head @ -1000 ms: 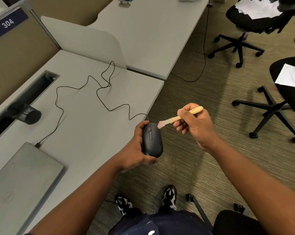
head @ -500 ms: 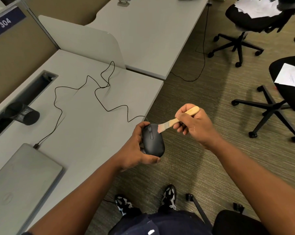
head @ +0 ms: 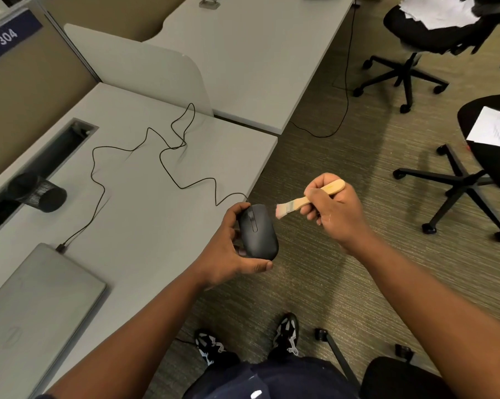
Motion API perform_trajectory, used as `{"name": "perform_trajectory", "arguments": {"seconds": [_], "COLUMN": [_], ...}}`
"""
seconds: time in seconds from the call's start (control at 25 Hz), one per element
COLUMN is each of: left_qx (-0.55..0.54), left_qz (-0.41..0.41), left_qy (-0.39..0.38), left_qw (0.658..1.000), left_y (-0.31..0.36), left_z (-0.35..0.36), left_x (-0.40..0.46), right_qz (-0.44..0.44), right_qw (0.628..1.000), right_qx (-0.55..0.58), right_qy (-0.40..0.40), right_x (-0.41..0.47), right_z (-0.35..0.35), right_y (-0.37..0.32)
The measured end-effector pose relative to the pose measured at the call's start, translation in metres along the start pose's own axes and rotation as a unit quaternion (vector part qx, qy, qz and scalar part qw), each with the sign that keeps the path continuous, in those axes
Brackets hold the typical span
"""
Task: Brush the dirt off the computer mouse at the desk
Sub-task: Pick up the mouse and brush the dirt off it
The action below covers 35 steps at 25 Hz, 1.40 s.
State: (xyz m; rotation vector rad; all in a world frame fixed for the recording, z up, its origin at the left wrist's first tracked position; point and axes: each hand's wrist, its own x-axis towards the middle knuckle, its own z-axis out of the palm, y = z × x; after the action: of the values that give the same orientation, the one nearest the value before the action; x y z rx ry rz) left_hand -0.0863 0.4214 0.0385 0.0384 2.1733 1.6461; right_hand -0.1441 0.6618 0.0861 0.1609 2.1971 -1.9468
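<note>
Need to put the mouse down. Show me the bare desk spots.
Free: desk between the cable loops, the laptop and the front edge, beside the left hand. Crowded: by the mesh cup and cable tray slot.

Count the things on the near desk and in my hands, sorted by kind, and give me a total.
Computer mouse: 1, in the left hand
Brush: 1, in the right hand
Laptop: 1, closed
Mesh pen cup: 1, lying on its side
Total: 4

One head-worn view — looking steeply down, close over the desk (head: 145,231) edge.
</note>
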Motion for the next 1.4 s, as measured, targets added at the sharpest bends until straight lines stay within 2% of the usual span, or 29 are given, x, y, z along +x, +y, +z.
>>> {"name": "perform_trajectory", "arguments": {"seconds": [0.08, 0.2, 0.28, 0.72, 0.84, 0.96, 1.2, 1.4], "left_qx": [-0.007, -0.010, -0.007, 0.024, 0.028, 0.023, 0.010, -0.017], "left_qz": [0.002, 0.010, 0.011, 0.008, 0.013, 0.010, 0.017, 0.013], "left_qy": [0.007, 0.008, 0.006, -0.024, -0.022, -0.018, -0.008, 0.018], "left_qw": [1.000, 1.000, 1.000, 0.999, 0.999, 1.000, 1.000, 1.000], "left_y": [-0.001, -0.001, -0.001, 0.000, -0.002, -0.004, -0.003, -0.003], "left_z": [-0.001, 0.000, 0.001, 0.000, 0.000, -0.001, -0.003, -0.002], "left_x": [0.001, 0.003, 0.003, 0.006, 0.005, 0.005, 0.003, 0.001], "right_qz": [-0.009, -0.005, -0.002, -0.011, -0.033, -0.031, -0.084, -0.071], "right_qw": [0.999, 0.996, 0.996, 0.996, 0.996, 0.988, 0.983, 0.974], "right_qx": [-0.043, -0.078, -0.061, 0.006, 0.071, 0.129, 0.013, 0.009], "right_qy": [0.004, -0.042, -0.066, -0.083, -0.050, -0.076, -0.165, -0.214], "right_x": [0.000, -0.003, -0.004, -0.005, -0.001, 0.004, 0.006, 0.008], "right_z": [0.000, 0.005, 0.009, 0.009, 0.005, -0.006, -0.010, -0.016], "right_y": [0.003, 0.004, 0.002, 0.001, -0.001, -0.007, -0.004, -0.007]}}
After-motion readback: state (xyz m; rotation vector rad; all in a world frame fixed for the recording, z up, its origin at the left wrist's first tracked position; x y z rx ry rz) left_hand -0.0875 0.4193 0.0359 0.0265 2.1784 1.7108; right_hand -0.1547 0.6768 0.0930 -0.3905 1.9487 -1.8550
